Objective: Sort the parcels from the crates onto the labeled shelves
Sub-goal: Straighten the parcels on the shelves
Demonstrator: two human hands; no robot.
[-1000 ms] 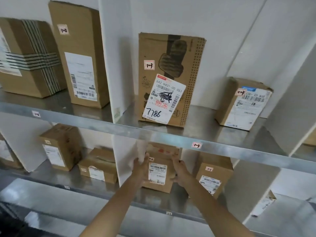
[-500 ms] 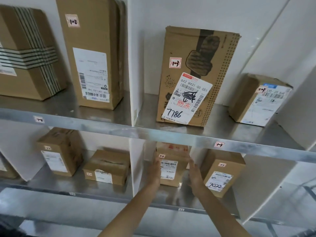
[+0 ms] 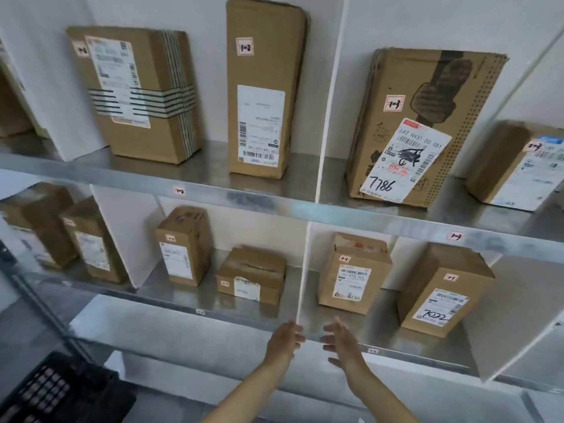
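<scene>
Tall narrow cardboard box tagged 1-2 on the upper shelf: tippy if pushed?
Probably tippy: the tall narrow brown cardboard box stands upright on its small end, so a high push could topple it. Likely stiff: its faces look flat. The smooth-looking metal shelf may let a low push slide it.

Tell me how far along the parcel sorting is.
Done: labeled boxes stand on both shelves, including the flap-topped box beside the 7022 box. In hand: nothing; left hand and right hand are open and empty at the shelf edge. Left: unclear; the inside of the black crate is out of view.
</scene>
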